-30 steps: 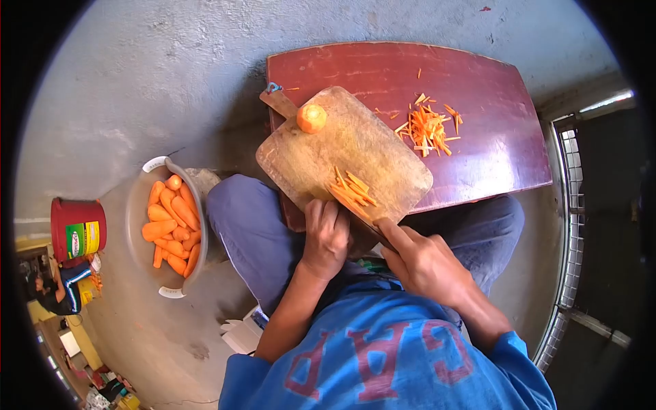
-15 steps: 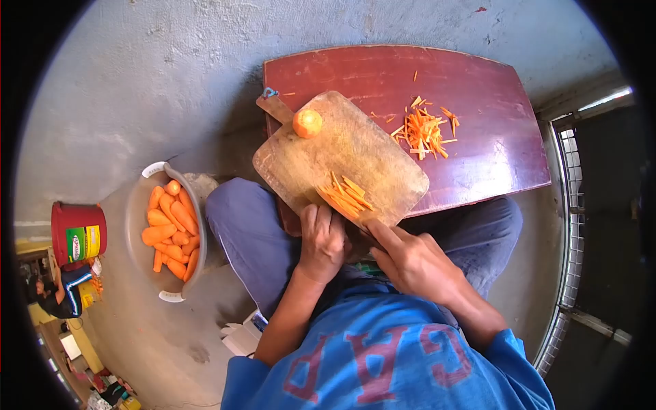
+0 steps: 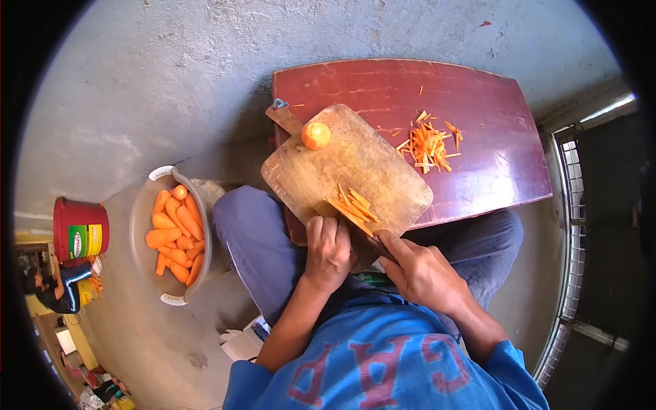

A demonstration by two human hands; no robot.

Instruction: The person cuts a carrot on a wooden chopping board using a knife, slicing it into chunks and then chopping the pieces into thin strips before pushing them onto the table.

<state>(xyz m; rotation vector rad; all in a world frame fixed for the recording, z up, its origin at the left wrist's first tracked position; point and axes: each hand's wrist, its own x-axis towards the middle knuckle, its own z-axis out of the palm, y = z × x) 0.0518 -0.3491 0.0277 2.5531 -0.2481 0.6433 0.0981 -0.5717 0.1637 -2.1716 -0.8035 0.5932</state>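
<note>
On the near edge of a worn wooden cutting board (image 3: 355, 150), the curled fingers of my left hand (image 3: 329, 253) press down on a carrot piece, mostly hidden beneath them. Thin carrot strips (image 3: 352, 206) lie just beyond those fingertips. My right hand (image 3: 427, 277) is wrapped around a knife (image 3: 384, 251); little of its blade shows between the two hands. Near the board's handle rests a thick, rounded carrot chunk (image 3: 316, 136). A loose pile of cut carrot sticks (image 3: 428, 146) lies on the red table (image 3: 492, 109), right of the board.
To my left, a grey tub (image 3: 142, 239) on the floor holds several peeled carrots (image 3: 179, 219). Farther left are a red bucket (image 3: 80, 222) and another person (image 3: 63, 290). A bluish wall (image 3: 205, 68) borders the table; a metal-mesh door frame (image 3: 572, 205) is on the right.
The whole view has shifted slightly, so the scene sits lower. The knife hand has moved a little right, and the strips by my left fingers lie more spread out.
</note>
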